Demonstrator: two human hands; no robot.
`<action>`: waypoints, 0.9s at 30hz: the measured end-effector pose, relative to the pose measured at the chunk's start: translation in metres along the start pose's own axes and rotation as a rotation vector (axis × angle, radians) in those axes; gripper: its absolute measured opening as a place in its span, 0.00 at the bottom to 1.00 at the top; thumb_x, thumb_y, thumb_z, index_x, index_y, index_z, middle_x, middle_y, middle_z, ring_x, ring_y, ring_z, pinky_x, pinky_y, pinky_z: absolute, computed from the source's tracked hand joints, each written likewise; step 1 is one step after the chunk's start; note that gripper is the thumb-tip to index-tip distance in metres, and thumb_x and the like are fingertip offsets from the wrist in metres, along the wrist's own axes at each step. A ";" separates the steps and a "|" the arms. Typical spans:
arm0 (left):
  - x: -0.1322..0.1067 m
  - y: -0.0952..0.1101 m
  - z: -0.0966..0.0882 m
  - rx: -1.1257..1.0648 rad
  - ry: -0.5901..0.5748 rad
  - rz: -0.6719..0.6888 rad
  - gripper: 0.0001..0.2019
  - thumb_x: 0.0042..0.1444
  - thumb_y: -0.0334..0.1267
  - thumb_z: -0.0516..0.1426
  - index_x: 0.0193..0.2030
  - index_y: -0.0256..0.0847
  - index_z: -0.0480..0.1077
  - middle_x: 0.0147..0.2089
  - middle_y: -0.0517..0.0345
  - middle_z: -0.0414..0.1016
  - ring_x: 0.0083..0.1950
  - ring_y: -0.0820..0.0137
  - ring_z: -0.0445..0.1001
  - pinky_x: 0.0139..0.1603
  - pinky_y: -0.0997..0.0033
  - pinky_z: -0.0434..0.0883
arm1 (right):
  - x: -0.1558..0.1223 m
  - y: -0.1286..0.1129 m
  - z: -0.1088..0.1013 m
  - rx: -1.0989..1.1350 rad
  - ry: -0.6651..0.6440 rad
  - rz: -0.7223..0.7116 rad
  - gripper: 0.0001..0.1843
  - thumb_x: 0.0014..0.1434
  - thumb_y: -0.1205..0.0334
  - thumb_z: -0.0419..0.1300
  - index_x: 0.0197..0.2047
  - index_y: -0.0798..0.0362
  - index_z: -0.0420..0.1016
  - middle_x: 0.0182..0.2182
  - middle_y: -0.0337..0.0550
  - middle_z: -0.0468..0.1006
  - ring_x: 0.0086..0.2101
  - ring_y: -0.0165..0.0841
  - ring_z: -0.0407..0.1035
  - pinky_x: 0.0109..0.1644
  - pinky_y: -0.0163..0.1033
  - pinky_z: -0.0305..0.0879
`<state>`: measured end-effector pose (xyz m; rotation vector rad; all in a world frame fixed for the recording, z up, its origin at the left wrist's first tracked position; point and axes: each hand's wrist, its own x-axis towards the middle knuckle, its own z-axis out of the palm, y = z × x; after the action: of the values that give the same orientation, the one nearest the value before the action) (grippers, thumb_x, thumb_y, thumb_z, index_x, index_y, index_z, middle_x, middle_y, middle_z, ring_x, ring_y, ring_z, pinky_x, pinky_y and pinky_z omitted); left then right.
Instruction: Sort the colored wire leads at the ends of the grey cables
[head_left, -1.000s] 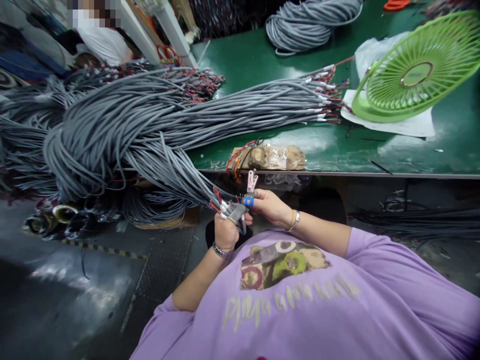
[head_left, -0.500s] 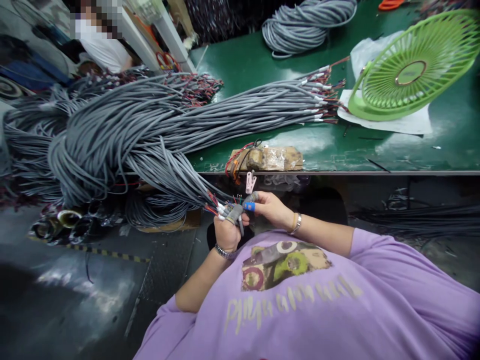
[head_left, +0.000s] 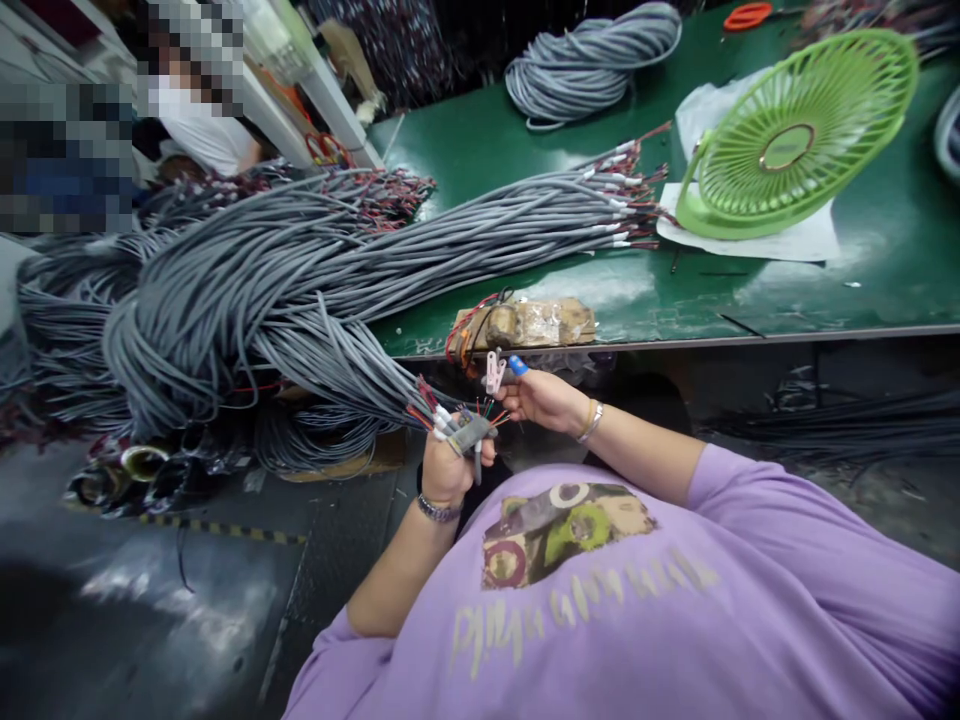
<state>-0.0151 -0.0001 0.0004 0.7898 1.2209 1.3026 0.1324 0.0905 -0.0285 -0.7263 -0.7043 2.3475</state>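
Observation:
My left hand [head_left: 448,462] is closed around the ends of several grey cables [head_left: 375,385], whose coloured wire tips fan out above my fist. The cables run up and left into a large grey bundle [head_left: 247,290] hanging over the green table's edge [head_left: 675,340]. My right hand [head_left: 541,397], a blue cot on one fingertip, is raised beside a small pink clip [head_left: 494,372] just under the table edge, fingers pinched near the wire tips. Whether it grips the clip or a wire I cannot tell.
A taped wooden block with red wires [head_left: 525,322] sits at the table edge. A green fan [head_left: 795,135] lies on white paper at the right. Another grey coil [head_left: 592,65] is at the back. A person in white [head_left: 199,130] sits beyond the cables at upper left.
My right hand has lifted away from my left fist up toward the pink clip. The wire tips now fan out more. My view has shifted slightly.

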 end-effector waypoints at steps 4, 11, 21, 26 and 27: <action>0.007 0.008 0.003 0.005 -0.068 -0.053 0.11 0.42 0.42 0.64 0.22 0.35 0.72 0.12 0.60 0.68 0.11 0.77 0.63 0.12 0.79 0.60 | 0.005 0.001 0.007 -0.188 0.030 -0.257 0.24 0.46 0.42 0.67 0.29 0.56 0.70 0.21 0.35 0.67 0.20 0.22 0.53 0.23 0.31 0.50; 0.016 0.003 0.004 0.019 -0.094 -0.104 0.13 0.42 0.43 0.64 0.22 0.35 0.72 0.13 0.59 0.68 0.12 0.77 0.63 0.13 0.79 0.59 | 0.014 0.010 0.010 -0.089 0.022 -0.307 0.30 0.46 0.35 0.63 0.31 0.57 0.72 0.22 0.35 0.67 0.21 0.22 0.53 0.24 0.31 0.49; 0.018 0.001 0.007 0.098 -0.090 -0.149 0.13 0.42 0.44 0.64 0.22 0.35 0.71 0.12 0.60 0.67 0.12 0.77 0.62 0.14 0.79 0.59 | 0.019 0.007 0.016 0.162 0.055 -0.180 0.24 0.49 0.43 0.66 0.32 0.59 0.77 0.22 0.38 0.71 0.24 0.25 0.60 0.27 0.31 0.56; 0.014 0.000 0.005 0.093 -0.083 -0.140 0.14 0.41 0.45 0.65 0.21 0.36 0.70 0.13 0.60 0.68 0.12 0.76 0.63 0.13 0.78 0.59 | 0.014 0.005 0.013 0.190 -0.026 -0.081 0.28 0.55 0.36 0.58 0.34 0.58 0.76 0.24 0.39 0.72 0.23 0.25 0.61 0.27 0.32 0.59; 0.012 0.001 0.005 0.093 -0.082 -0.131 0.14 0.41 0.45 0.65 0.22 0.36 0.70 0.13 0.60 0.68 0.12 0.76 0.63 0.13 0.78 0.59 | 0.013 0.004 0.012 0.192 -0.039 -0.058 0.29 0.56 0.36 0.56 0.35 0.57 0.76 0.24 0.40 0.72 0.23 0.25 0.61 0.27 0.32 0.60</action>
<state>-0.0124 0.0122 -0.0003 0.8079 1.2531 1.1032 0.1145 0.0922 -0.0269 -0.5695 -0.5004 2.3423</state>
